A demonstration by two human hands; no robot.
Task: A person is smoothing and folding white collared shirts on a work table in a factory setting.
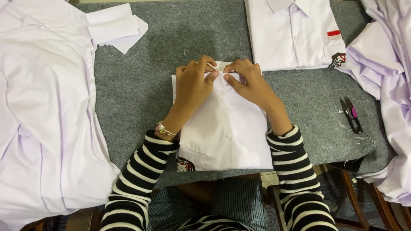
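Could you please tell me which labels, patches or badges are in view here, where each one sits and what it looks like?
Flag patch: on the chest of the far folded shirt, a small rectangle, red above white.
Dark badge: at that shirt's lower right corner, black with red and white.
Round badge: at the lower left corner of the near shirt, dark with white and red.

The folded shirt (225, 128) is smooth, matt white cloth with small glossy buttons. The table cover (133, 86) is rough grey felt flecked with loose threads. The snips (351, 115) look like dark metal with a pink plastic grip.
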